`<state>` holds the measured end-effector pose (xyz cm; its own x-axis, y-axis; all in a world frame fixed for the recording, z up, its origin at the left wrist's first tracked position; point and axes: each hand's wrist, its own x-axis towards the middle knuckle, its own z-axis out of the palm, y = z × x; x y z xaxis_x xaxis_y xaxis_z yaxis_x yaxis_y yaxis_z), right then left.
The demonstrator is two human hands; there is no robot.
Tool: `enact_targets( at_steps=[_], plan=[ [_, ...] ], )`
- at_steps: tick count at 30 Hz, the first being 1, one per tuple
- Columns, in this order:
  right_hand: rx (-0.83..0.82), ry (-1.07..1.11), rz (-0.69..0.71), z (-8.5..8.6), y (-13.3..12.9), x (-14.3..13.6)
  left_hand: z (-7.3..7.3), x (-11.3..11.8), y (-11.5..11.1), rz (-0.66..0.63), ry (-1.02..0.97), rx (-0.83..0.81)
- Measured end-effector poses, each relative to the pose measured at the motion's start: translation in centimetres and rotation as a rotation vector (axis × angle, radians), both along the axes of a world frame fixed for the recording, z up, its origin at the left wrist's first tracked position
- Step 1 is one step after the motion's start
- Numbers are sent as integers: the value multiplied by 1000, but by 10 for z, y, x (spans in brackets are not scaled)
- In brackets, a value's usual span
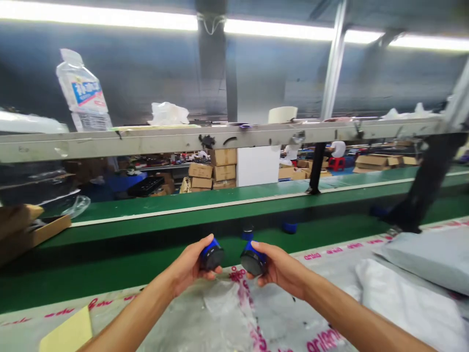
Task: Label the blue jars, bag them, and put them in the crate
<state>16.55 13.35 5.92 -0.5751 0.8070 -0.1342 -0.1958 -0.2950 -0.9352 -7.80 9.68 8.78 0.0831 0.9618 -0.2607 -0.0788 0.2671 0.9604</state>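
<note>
My left hand (192,268) is closed round a small blue and black round device (212,255), its dark flat face turned toward me. A similar blue and black device (252,259) is in my right hand (274,266), also tilted with its dark face toward me. A narrow gap separates the two devices above the near edge of the plastic-covered table (190,322). Beyond them, a blue piece with a clear top (247,231) and another blue piece (289,228) rest on the green belt (146,259).
A shelf rail (164,139) crosses ahead, bearing a plastic bottle (86,95) and a tape roll (283,115). An open carton (51,232) stands at left, a yellow sheet (68,332) lies front left, and white bags (406,303) lie at right. Dark posts rise behind the belt.
</note>
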Motion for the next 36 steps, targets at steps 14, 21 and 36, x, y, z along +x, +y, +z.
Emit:
enact_targets(
  at_steps=[14,21,36],
  plan=[
    [573,-1127,-224,-2,-1,123,-6,113,10,-324,1373,447],
    [852,-1367,-165,-5,-10,114,-20,152,11,-399,1576,512],
    [912,-1299,-33,-25,-14,126,-37,142,2,-338,1320,561]
  ],
)
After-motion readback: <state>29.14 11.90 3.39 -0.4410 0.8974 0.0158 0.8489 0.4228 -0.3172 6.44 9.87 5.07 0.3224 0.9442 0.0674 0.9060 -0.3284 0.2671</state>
